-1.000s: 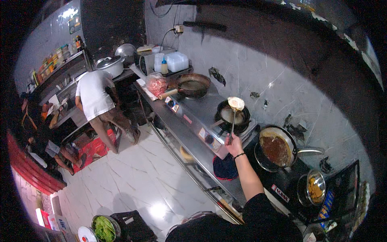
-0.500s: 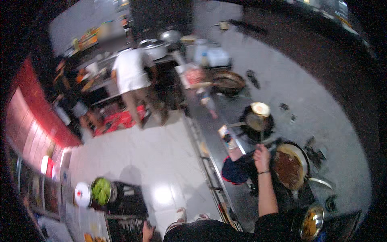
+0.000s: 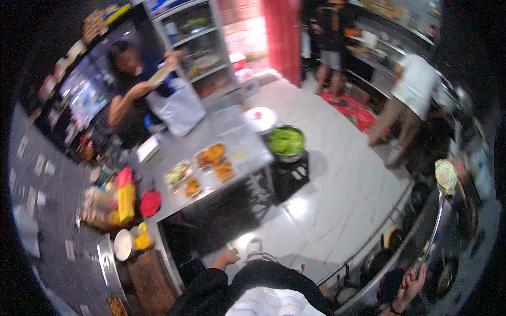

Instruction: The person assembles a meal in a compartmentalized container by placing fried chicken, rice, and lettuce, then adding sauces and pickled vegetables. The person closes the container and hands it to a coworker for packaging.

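My right hand [image 3: 411, 284], at the lower right, grips the lower end of a long metal-handled spatula [image 3: 436, 226]. On its raised far end rests a fried egg [image 3: 446, 174], white with browned spots. The flat part under the egg is mostly hidden. Beyond my right hand lies a dark stove area with a pan [image 3: 447, 276], partly out of the light. My left hand [image 3: 227, 258] hangs by my body near the edge of the left counter, fingers loosely apart, with nothing visible in it.
Foil trays of fried food [image 3: 211, 154] stand on the steel counter [image 3: 232, 124] at left, near a cutting board [image 3: 150, 279] and a red-and-yellow bottle [image 3: 125, 197]. A pot of green leaves [image 3: 286, 141] stands beyond. A person handles a white bag [image 3: 176, 108]; two others stand far right.
My view has swung left, away from the stove, bringing the left counter and another person into sight. My right hand still holds the spatula with the egg, now at the far right.
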A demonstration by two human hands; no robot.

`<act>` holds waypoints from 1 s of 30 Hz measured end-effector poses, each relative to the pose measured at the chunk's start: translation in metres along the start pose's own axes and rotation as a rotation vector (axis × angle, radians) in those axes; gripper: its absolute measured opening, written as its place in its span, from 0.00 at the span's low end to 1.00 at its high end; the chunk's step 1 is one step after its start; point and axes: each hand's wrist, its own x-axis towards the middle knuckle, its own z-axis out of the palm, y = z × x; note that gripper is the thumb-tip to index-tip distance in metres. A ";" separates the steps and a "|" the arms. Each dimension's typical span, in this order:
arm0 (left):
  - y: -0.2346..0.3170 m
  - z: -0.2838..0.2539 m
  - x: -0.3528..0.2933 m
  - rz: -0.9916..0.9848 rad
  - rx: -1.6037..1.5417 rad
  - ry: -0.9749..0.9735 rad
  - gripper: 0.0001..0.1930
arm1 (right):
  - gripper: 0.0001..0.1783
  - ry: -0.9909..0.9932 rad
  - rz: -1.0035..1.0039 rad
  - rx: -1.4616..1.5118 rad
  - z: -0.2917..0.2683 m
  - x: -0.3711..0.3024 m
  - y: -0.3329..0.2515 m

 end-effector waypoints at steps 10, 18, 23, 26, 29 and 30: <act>-0.116 0.033 -0.056 -0.180 -0.404 0.136 0.28 | 0.19 -0.758 0.375 -0.274 0.267 -0.073 0.192; -0.195 -0.051 -0.067 -0.193 -0.662 0.403 0.28 | 0.16 -1.150 0.699 -0.434 0.425 -0.242 0.315; -0.221 -0.100 -0.098 -0.148 -0.809 0.543 0.21 | 0.13 -1.253 0.631 -0.646 0.454 -0.311 0.362; -0.226 -0.098 -0.101 -0.160 -0.898 0.593 0.20 | 0.13 -1.304 0.604 -0.638 0.455 -0.326 0.383; -0.235 -0.082 -0.098 -0.197 -0.880 0.561 0.20 | 0.13 -1.321 0.507 -0.723 0.453 -0.335 0.395; -0.234 -0.073 -0.097 -0.197 -0.880 0.546 0.21 | 0.13 -1.316 0.476 -0.751 0.451 -0.338 0.397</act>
